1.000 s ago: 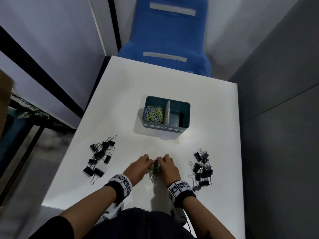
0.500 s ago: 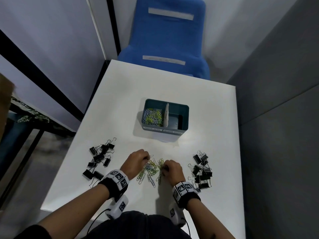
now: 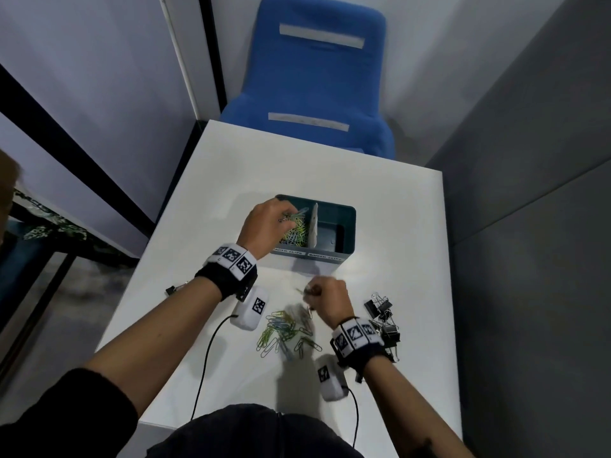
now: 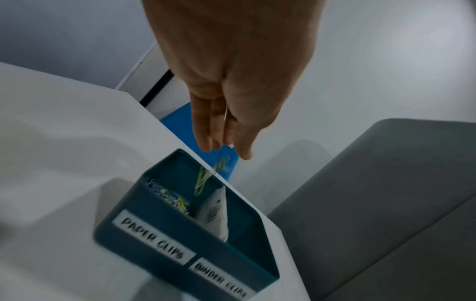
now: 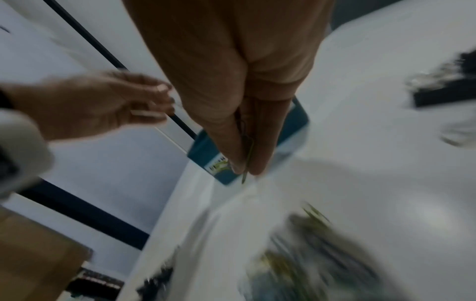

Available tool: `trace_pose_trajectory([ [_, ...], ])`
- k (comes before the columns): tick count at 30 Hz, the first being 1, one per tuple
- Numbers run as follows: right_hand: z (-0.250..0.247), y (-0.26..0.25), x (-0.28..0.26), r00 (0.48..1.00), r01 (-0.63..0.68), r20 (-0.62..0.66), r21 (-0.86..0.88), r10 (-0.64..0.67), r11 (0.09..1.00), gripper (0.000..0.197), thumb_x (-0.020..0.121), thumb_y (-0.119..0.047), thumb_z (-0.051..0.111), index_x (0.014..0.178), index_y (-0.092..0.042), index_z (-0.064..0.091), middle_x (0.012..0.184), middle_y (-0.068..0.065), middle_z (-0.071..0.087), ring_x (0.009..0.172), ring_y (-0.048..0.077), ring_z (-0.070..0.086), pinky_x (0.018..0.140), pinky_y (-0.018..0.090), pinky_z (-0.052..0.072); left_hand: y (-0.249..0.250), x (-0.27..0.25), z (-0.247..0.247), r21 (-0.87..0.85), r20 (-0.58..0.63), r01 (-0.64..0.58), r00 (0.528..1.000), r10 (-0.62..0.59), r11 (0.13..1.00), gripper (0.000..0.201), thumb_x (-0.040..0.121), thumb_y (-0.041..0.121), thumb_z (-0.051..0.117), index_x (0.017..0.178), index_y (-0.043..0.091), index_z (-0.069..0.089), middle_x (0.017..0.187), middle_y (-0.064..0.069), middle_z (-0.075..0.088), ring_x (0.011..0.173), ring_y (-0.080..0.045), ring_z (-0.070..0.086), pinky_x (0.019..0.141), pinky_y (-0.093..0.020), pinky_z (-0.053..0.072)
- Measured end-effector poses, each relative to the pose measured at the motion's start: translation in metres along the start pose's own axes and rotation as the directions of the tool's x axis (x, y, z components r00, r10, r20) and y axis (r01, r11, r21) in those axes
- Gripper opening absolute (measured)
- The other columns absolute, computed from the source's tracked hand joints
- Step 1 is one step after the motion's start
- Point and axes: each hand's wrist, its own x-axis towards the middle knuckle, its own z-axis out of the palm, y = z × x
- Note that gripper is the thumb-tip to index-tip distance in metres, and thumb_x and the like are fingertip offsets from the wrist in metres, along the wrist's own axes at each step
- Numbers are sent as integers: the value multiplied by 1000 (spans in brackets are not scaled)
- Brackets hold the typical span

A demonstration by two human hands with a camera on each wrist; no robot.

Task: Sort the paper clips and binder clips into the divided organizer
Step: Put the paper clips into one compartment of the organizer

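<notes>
The teal divided organizer (image 3: 334,256) stands mid-table, with coloured paper clips in its left compartment, labelled PAPER CLIPS (image 4: 154,238). The right compartment looks empty. My left hand (image 3: 284,216) hovers over the left compartment with straight fingers (image 4: 206,140), and green paper clips (image 4: 203,179) drop from them. My right hand (image 3: 312,290) is just in front of the organizer, thumb and fingers pinching a few paper clips (image 5: 247,154). A loose pile of paper clips (image 3: 287,328) lies below it. Black binder clips (image 3: 383,315) lie right of my right wrist.
A white card divider (image 3: 313,226) splits the organizer. One binder clip (image 3: 172,289) shows left of my left wrist; the rest of that pile is hidden by my arm. A blue chair (image 3: 317,94) stands beyond the table's far edge. Grey panels close the right side.
My left hand has gone from the pile up to the organizer's left compartment and let paper clips go. My right hand has lifted off the pile with clips pinched.
</notes>
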Motion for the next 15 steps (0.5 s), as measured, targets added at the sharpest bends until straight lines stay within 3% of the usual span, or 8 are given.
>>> trace_pose_trajectory([
  [4, -38, -43, 42, 990, 75, -121, -17, -77, 997, 4, 81, -6, 72, 82, -10, 70, 82, 7, 71, 76, 20, 66, 75, 32, 57, -28, -41, 15, 115, -6, 98, 995, -98, 988, 15, 88, 12, 64, 99, 22, 68, 97, 5, 67, 80, -12, 59, 71, -28, 50],
  [8, -59, -75, 74, 975, 100, -198, -30, -104, 994, 8, 80, -9, 73, 88, -10, 72, 88, 8, 72, 83, 22, 67, 82, 38, 57, -46, -88, 35, 195, 175, 134, 970, -169, 972, 19, 91, 9, 58, 102, 21, 68, 100, 2, 70, 75, -9, 59, 58, -13, 38],
  [12, -61, -81, 79, 977, 80, -194, -62, -91, 995, 34, 79, -19, 76, 111, -13, 64, 107, 7, 66, 98, 23, 62, 87, 39, 53, -63, -126, 46, 382, 308, 195, 895, -323, 903, 25, 91, 20, 56, 115, 23, 60, 113, -1, 67, 95, -22, 63, 73, -27, 45],
  [15, -47, -63, 66, 981, 92, -166, -82, -105, 992, 35, 79, -21, 75, 111, -12, 63, 108, 8, 65, 98, 23, 62, 87, 39, 53, -81, -149, 54, 482, 434, 184, 799, -416, 857, 47, 86, 38, 64, 125, 20, 46, 123, -2, 56, 109, -24, 57, 82, -33, 45],
])
